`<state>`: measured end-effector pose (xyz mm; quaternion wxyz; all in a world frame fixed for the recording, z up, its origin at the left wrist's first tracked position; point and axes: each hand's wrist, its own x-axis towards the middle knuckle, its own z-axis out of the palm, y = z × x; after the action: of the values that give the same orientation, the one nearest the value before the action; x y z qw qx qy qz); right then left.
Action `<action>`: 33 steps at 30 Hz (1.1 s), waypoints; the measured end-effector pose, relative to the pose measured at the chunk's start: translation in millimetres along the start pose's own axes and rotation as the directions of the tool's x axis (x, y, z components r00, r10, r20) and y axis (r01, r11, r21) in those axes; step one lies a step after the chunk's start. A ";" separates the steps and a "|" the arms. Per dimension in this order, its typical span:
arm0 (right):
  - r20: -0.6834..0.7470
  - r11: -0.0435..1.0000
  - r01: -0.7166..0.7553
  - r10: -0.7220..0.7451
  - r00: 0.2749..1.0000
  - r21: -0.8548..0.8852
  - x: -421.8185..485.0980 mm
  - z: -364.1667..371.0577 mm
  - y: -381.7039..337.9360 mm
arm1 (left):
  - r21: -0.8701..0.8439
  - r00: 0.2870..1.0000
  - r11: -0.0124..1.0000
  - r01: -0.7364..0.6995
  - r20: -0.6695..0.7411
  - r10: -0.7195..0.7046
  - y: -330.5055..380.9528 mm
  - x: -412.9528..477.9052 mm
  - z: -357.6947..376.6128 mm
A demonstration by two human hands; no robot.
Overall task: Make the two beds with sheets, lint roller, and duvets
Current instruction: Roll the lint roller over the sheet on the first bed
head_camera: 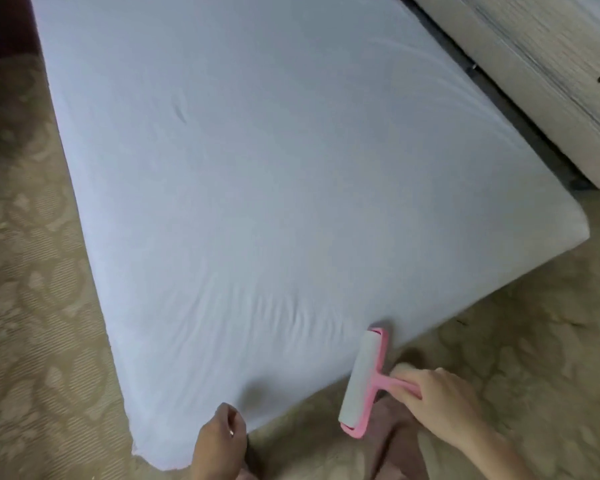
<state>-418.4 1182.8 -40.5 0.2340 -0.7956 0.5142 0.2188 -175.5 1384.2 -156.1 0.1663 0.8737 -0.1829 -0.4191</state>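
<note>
Matt cloth sheet point(257, 188); pink plastic lint roller point(364, 382); patterned carpet point(32, 306).

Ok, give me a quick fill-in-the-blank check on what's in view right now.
1. The right hand grips the lint roller by its ____ handle.
2. A ____ sheet lies stretched nearly flat, with only faint wrinkles.
3. The floor is covered in patterned ____.
Missing words: pink; white; carpet.
</note>
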 end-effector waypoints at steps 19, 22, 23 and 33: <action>0.074 0.986 0.079 -0.069 0.995 -0.146 137.5 -154.1 333.9 | -0.018 0.995 0.995 0.099 0.012 -0.099 308.3 -41.4 250.3; 0.042 0.995 0.036 -0.032 0.999 -0.094 148.6 -165.4 367.2 | -0.053 0.997 0.996 0.065 0.037 -0.063 352.2 -36.3 276.1; 0.035 0.997 0.062 -0.061 0.998 -0.038 153.9 -170.8 356.7 | -0.062 0.998 0.997 0.053 0.034 -0.051 361.4 -32.2 281.2; -0.102 0.889 0.417 -0.404 0.909 0.188 301.5 -201.2 101.8 | -0.146 0.970 0.985 0.089 -0.212 -0.119 366.3 32.9 213.9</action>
<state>-377.2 810.0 -73.2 0.3405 -0.8639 0.3610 0.0858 -392.0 1018.2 -142.5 0.2220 0.9097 -0.0885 -0.3395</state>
